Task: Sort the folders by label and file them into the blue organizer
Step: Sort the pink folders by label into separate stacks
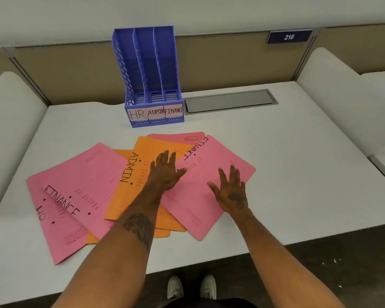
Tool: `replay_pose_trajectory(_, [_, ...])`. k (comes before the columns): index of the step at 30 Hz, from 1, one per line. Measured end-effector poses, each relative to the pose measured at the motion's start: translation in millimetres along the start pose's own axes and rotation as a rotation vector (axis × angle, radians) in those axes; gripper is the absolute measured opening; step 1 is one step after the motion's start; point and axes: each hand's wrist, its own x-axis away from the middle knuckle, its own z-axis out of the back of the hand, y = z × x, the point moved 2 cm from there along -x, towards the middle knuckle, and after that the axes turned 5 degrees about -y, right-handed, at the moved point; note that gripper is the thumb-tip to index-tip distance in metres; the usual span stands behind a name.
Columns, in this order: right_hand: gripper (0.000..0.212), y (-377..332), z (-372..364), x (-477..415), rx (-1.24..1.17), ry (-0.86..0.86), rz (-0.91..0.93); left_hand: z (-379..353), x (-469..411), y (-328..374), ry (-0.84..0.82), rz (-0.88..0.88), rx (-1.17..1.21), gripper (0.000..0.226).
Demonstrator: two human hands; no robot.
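A blue organizer stands at the back of the desk with three slots labelled HR, ADMIN and FINANCE, all without folders. Several folders lie fanned out in front of it: a pink FINANCE folder on the right, an orange ADMIN folder in the middle, another pink FINANCE folder on the left, and a pink HR folder under that one. My left hand lies flat with spread fingers where the orange ADMIN folder meets the right pink one. My right hand lies flat on the right pink FINANCE folder.
The white desk has a grey cable hatch right of the organizer. Beige partition panels stand behind, with a blue sign reading 216. White dividers flank both sides. The desk's front edge is near my shoes.
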Motion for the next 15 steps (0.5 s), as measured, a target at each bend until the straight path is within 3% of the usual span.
replay_pose_trajectory(10, [0.079, 0, -35, -6, -0.12, -0.157, -0.196, -17, -25, 1, -0.238, 0.116, 0.025, 0.09])
replay_pose_trajectory(15, [0.082, 3, -35, -4, -0.188, -0.122, -0.241, -20, -28, 4, -0.195, 0.163, 0.041, 0.084])
